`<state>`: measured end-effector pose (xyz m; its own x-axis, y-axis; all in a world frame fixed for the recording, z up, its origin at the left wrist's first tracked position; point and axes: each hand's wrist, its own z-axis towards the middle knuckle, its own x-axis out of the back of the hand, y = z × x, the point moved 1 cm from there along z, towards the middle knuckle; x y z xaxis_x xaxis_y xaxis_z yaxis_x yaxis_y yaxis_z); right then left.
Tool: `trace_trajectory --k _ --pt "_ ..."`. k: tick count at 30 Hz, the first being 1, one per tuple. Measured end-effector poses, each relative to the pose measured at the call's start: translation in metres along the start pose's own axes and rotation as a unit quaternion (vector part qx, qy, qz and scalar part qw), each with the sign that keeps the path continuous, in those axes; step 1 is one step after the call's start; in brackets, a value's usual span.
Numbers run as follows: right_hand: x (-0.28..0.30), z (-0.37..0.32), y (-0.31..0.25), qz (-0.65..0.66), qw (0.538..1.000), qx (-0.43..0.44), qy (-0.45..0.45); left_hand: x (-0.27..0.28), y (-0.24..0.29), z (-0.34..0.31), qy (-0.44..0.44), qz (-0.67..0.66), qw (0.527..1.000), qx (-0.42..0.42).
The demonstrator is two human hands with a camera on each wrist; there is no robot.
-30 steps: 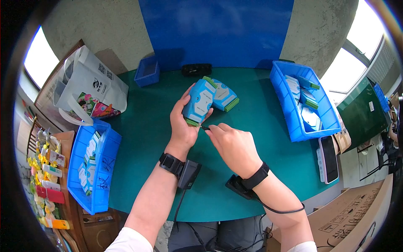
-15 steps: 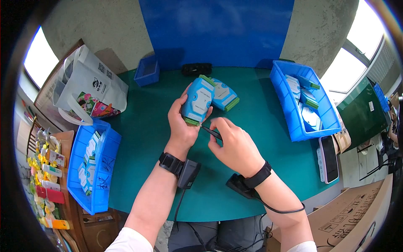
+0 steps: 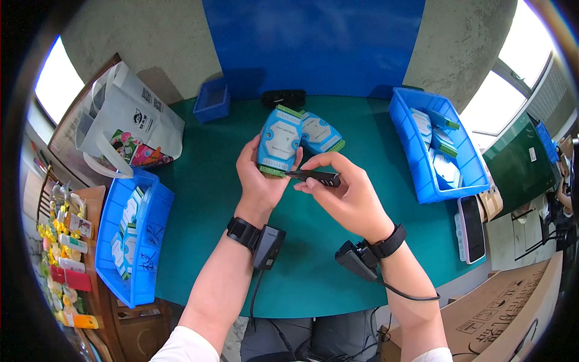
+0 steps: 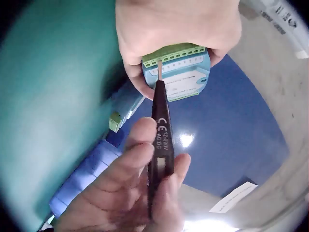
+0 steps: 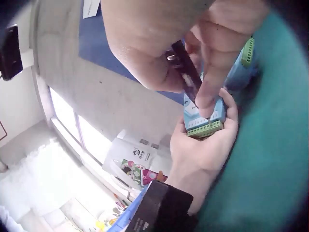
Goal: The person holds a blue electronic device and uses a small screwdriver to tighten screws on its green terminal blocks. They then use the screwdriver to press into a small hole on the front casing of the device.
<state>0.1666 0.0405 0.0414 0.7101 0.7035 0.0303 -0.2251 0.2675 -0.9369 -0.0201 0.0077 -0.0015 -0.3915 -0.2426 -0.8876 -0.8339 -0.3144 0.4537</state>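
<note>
My left hand (image 3: 260, 184) grips a blue terminal module (image 3: 281, 140) with a white label and green terminal blocks at both ends. A black voltage-tester screwdriver (image 4: 161, 130), printed "CE 12-220V AC DC", is pinched between the thumb and fingers of my right hand (image 3: 350, 196). Its flat metal tip meets the near green terminal block (image 4: 176, 54), toward one end of the row, in the left wrist view. A second blue module (image 3: 321, 134) lies on the table just behind the held one, partly overlapped by it in the head view.
On the right a blue bin (image 3: 425, 175) holds several modules, with a phone-like device (image 3: 472, 229) nearby. Another blue bin (image 3: 148, 241) of modules stands left, below a white bag (image 3: 136, 120). A small blue tray (image 3: 212, 102) and black object (image 3: 283, 98) sit at the back.
My right hand has turned and shifted slightly right, showing more of the screwdriver, which now lies flatter in view. The held module has moved a little left and stands more upright in view.
</note>
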Motion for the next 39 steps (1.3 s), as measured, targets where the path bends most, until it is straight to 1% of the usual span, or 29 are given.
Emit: trace_trajectory --k 2,5,8,11,14,17,20,23,26,29,32,34,39 --pt "0.002 0.002 0.003 -0.024 0.999 0.021 0.002 0.001 0.0 0.002 -0.001 -0.003 1.0 0.015" --pt "0.0 0.002 0.004 0.026 0.999 0.042 0.006 0.0 -0.001 0.003 -0.011 0.004 0.999 0.041" --pt "-0.001 0.0 0.0 0.025 0.997 0.073 -0.001 -0.003 -0.002 0.001 -0.024 0.013 0.998 0.056" --pt "-0.001 -0.003 -0.007 0.009 0.997 0.068 -0.019 -0.003 -0.003 0.002 -0.024 0.01 0.997 0.068" --pt "-0.002 -0.002 -0.007 0.017 0.995 0.095 -0.022 0.002 -0.004 0.005 -0.024 0.011 0.997 0.076" --pt "-0.003 -0.003 -0.007 0.057 0.995 0.077 -0.032 0.003 -0.004 0.005 -0.026 0.0 0.996 0.087" --pt "0.0 -0.001 -0.004 0.011 0.992 0.118 -0.044 0.002 -0.003 0.004 -0.026 -0.003 0.994 0.104" --pt "0.005 -0.001 -0.014 -0.009 0.992 0.117 -0.051 0.0 -0.004 0.004 -0.015 0.002 0.994 0.107" --pt "0.008 0.0 -0.016 0.013 0.991 0.122 -0.057 -0.005 -0.004 0.002 -0.013 -0.004 0.994 0.112" --pt "0.01 -0.001 -0.017 0.05 0.991 0.098 -0.079 -0.004 -0.005 0.002 -0.009 -0.017 0.993 0.117" --pt "0.009 -0.003 -0.02 0.057 0.993 0.049 -0.089 0.0 -0.004 0.003 -0.002 -0.042 0.992 0.12" --pt "0.009 -0.003 -0.02 0.073 0.992 0.035 -0.098 -0.001 -0.003 0.001 0.011 -0.06 0.99 0.124" --pt "0.005 -0.004 -0.018 0.142 0.984 0.012 -0.105 -0.004 -0.004 0.0 0.02 -0.052 0.992 0.117"
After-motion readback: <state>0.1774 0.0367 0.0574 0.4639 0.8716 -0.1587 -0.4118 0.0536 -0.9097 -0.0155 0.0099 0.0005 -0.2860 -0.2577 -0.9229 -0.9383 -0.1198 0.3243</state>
